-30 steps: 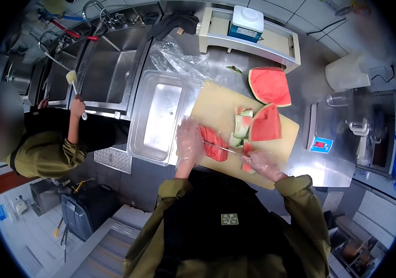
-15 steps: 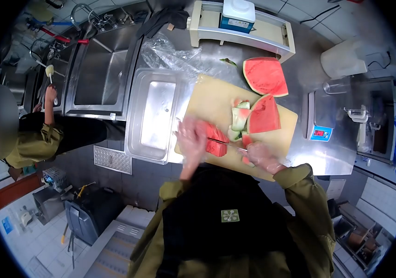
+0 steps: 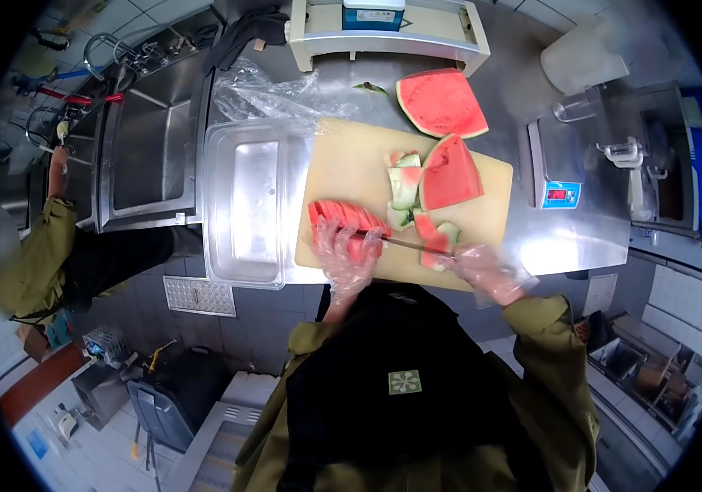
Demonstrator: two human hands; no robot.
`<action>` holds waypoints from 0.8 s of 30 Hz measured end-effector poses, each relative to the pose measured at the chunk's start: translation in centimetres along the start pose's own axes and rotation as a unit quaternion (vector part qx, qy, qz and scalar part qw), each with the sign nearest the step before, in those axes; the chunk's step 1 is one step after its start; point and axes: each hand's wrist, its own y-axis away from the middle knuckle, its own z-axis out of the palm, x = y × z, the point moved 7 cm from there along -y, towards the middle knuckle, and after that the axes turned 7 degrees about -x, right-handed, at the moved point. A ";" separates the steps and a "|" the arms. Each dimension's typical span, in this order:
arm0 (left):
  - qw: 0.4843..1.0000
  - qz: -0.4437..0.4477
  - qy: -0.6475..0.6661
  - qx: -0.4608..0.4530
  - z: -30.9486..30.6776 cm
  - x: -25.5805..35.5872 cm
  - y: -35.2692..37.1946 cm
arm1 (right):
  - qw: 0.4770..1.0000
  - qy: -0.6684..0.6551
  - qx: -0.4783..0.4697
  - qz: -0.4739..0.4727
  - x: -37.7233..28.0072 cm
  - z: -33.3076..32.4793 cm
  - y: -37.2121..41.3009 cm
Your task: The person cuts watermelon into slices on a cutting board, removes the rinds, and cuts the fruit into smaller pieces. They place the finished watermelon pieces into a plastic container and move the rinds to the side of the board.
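In a clear plastic glove, my left hand (image 3: 346, 261) grips a sliced red watermelon piece (image 3: 351, 216) at the left of the cutting board (image 3: 347, 156), its fingers curled over the near side. My right hand (image 3: 486, 272), also gloved, is closed round the handle of a knife (image 3: 413, 244), whose blade points left to the sliced piece, by my left fingertips. Between the hands lie watermelon and rind scraps (image 3: 437, 238). Further back on the board are cut rinds (image 3: 404, 187) and a watermelon wedge (image 3: 451, 174). A larger watermelon piece (image 3: 443, 102) rests behind it.
Left of the board is a clear plastic tub (image 3: 213, 193), with crumpled plastic film (image 3: 260, 94) behind it. A digital scale (image 3: 560, 195) stands to the right. Sinks (image 3: 150, 156) are at the left, where another person's sleeve (image 3: 51, 230) shows.
The view has shifted, so the board sits further left. My left hand, blurred and raised before, now rests on the sliced watermelon, which shows more cuts. The knife stays in my right hand.
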 end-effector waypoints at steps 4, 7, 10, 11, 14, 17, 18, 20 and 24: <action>1.000 -0.014 -0.016 -0.001 -0.2 0.1 0.0 | 0.998 0.032 0.034 0.040 1.8 -2.7 6.8; 0.999 -0.019 -0.028 0.002 0.3 0.0 -0.1 | 0.987 -0.108 0.099 0.070 2.5 -2.5 11.4; 0.999 -0.016 -0.017 0.024 0.2 0.3 -0.3 | 0.857 -0.476 0.100 0.169 1.3 3.1 9.9; 0.999 -0.044 -0.027 0.011 0.2 0.4 -0.3 | 0.871 -0.451 0.123 0.151 0.4 4.5 7.9; 0.997 -0.057 0.043 0.009 0.4 -0.3 0.3 | 0.938 -0.265 0.182 0.126 -2.7 4.8 1.1; 1.000 -0.010 0.000 -0.025 -0.7 0.4 -0.4 | 0.919 -0.206 0.320 0.103 -4.5 4.6 -3.8; 0.999 0.010 -0.008 -0.039 -0.8 0.3 -0.5 | 0.909 -0.180 0.365 0.094 -5.1 3.8 -4.6; 0.996 0.051 -0.023 -0.068 -1.1 -0.1 -0.8 | 0.917 -0.160 0.324 0.169 -5.0 3.4 -6.0; 0.997 0.042 0.051 -0.042 -1.4 -2.0 -0.6 | 0.828 -0.128 0.537 0.097 -8.7 -0.3 -1.0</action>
